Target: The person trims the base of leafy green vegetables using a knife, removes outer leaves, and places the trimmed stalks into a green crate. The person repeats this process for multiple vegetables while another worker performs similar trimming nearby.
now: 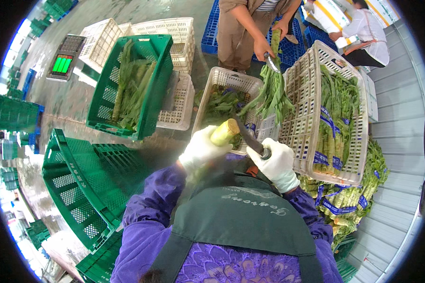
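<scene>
My left hand [204, 146], in a white glove, is closed around a thick pale-green stem [226, 131], likely celtuce, its cut end facing up. My right hand [275, 163], gloved too, grips the handle of a curved knife [248, 136]. The dark blade points up and left, close beside the stem's cut end; whether they touch I cannot tell. Beyond both hands, a cream plastic crate [238, 78] holds loose leaves. A green crate [164, 76] to the left holds long leafy stems. The held stem's lower part is blurred and partly hidden.
Opposite, a co-worker's hand [264, 47] holds a sickle-like knife by a leafy stem. At right, a white crate [363, 141] of taped bundles stands above more bundles [343, 203]. Green crates [81, 177] lie at left; a scale [64, 63] is farther back. Another person crouches at upper right.
</scene>
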Tool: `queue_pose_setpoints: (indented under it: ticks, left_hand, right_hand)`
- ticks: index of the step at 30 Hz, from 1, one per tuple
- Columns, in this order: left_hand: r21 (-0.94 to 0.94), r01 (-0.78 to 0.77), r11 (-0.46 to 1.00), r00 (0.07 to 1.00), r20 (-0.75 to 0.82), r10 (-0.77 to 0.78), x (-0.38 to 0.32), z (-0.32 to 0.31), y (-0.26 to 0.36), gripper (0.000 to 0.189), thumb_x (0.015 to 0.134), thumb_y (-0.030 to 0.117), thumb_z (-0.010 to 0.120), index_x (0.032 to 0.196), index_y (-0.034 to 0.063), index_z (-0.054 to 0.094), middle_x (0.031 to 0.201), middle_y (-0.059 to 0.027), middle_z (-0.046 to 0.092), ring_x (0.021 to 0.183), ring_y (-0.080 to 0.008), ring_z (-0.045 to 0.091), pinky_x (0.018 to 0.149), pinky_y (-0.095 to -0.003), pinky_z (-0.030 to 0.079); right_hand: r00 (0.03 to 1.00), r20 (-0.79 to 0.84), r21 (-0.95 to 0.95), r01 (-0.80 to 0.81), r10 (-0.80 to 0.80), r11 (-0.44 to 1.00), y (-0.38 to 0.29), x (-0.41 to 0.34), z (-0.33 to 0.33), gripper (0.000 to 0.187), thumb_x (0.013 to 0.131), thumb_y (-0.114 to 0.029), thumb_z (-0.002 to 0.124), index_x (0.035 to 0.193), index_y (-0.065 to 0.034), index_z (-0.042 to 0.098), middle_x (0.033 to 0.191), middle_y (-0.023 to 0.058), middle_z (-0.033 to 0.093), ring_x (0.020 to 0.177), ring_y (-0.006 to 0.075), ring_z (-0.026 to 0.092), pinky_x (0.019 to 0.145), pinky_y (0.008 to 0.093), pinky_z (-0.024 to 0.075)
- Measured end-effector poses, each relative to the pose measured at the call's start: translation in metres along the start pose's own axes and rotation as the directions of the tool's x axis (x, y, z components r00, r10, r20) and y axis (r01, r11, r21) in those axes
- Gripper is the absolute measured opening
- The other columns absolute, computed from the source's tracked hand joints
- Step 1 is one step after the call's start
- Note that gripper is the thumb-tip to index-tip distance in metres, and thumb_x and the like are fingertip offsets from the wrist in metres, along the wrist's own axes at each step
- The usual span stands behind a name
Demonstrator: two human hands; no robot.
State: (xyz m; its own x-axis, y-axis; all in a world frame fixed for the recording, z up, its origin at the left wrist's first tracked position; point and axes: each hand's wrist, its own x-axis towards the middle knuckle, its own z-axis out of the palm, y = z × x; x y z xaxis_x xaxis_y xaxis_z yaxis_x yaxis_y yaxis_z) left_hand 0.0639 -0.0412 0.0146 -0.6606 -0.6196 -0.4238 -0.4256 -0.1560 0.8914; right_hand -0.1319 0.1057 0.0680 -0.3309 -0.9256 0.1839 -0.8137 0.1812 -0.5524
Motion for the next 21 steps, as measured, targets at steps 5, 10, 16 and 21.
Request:
queue_pose_setpoints:
  ticks: [5, 10, 16, 21]
  left_hand:
    - [-0.162, -0.163, 0.973, 0.986, 0.01, 0.167, 0.006, 0.003, -0.005, 0.04, 0.082, 0.016, 0.084, 0.118, 0.004, 0.07, 0.094, -0.0058, 0.074, 0.082, -0.0146, 0.07, 0.074, -0.0337, 0.058]
    - [-0.029, -0.02, 0.999, 0.999, 0.032, 0.021, 0.002, 0.006, 0.003, 0.045, 0.078, 0.023, 0.092, 0.113, 0.0044, 0.07, 0.1, -0.0021, 0.074, 0.09, -0.0123, 0.067, 0.082, -0.0311, 0.055]
    - [-0.012, -0.081, 0.997, 0.995, -0.062, 0.081, -0.003, 0.014, 0.006, 0.041, 0.078, 0.023, 0.091, 0.109, 0.0043, 0.073, 0.097, -0.0019, 0.075, 0.087, -0.0113, 0.067, 0.08, -0.0309, 0.055]
    - [0.013, -0.079, 0.997, 0.993, -0.086, 0.08, 0.0, 0.021, -0.007, 0.038, 0.08, 0.022, 0.088, 0.11, 0.0045, 0.074, 0.097, -0.0062, 0.076, 0.087, -0.016, 0.07, 0.08, -0.0332, 0.057]
  right_hand:
    - [0.986, 0.072, 0.041, 0.148, -0.151, 0.988, -0.011, 0.009, 0.005, 0.024, 0.078, -0.025, 0.085, 0.077, -0.0096, 0.066, 0.063, 0.0106, 0.063, 0.059, 0.0318, 0.068, 0.056, 0.0403, 0.0522]
    - [0.987, 0.107, -0.005, 0.122, -0.121, 0.993, -0.009, 0.009, 0.013, 0.023, 0.077, -0.023, 0.084, 0.08, -0.0086, 0.067, 0.067, 0.0122, 0.066, 0.064, 0.0329, 0.07, 0.059, 0.0412, 0.0545]
    - [0.992, 0.1, -0.01, 0.081, -0.08, 0.997, -0.004, 0.011, 0.021, 0.025, 0.08, -0.03, 0.081, 0.08, -0.0077, 0.07, 0.068, 0.0142, 0.068, 0.062, 0.034, 0.071, 0.058, 0.0417, 0.0549]
    - [0.993, 0.077, 0.079, 0.085, -0.091, 0.993, 0.014, 0.004, 0.039, 0.023, 0.079, -0.029, 0.081, 0.081, -0.0075, 0.072, 0.071, 0.0135, 0.07, 0.064, 0.0332, 0.071, 0.059, 0.0408, 0.0553]
